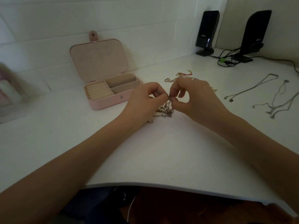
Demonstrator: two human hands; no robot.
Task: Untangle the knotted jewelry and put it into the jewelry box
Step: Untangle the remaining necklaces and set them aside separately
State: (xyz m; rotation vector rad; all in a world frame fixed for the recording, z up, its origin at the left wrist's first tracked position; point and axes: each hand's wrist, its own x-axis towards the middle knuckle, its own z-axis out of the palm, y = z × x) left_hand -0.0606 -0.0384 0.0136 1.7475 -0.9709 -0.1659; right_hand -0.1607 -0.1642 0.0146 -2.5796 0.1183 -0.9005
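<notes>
Two hands meet over the knotted chains (164, 109), which hang from the fingertips onto the white table (161, 151) just below. The left hand (145, 96) and right hand (192, 94) each pinch what looks like the same strand, tips almost touching. The open pink jewelry box (103, 88) lies beyond and left, nearer the left hand; loose necklaces (267, 94) lie well apart, right.

A blurred pink-and-white object (8, 88) is cut off at the left edge; its identity is unclear.
</notes>
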